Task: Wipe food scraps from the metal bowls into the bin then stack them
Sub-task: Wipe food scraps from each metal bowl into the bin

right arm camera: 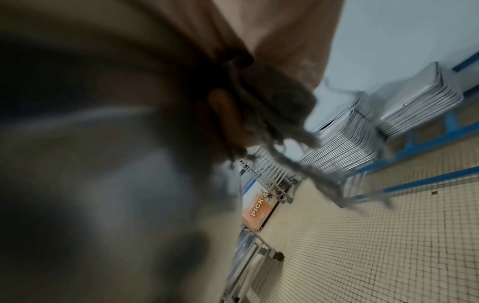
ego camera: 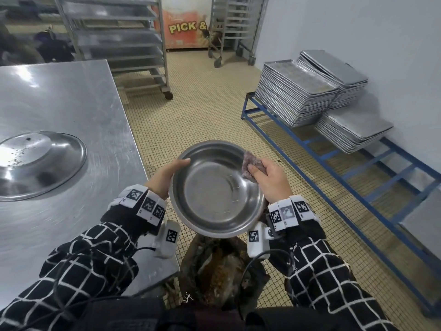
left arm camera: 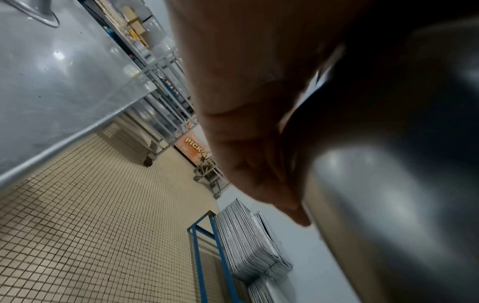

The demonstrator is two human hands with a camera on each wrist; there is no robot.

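Wiping step nearly done over the scrap-filled bin (ego camera: 214,266): left hand (ego camera: 167,174) gripping round shiny metal bowl (ego camera: 214,187), right hand (ego camera: 272,180) pinching grey-purple cloth (ego camera: 251,167) at rim; next, probably stacking on steel table (ego camera: 66,96).

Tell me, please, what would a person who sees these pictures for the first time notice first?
First, the metal bowl at the centre, held over the bin: the left hand grips its rim, and the right hand holds a cloth at the opposite rim. Next, the tray stacks on the blue rack at the right wall. On the steel table at left lies a large round lid.
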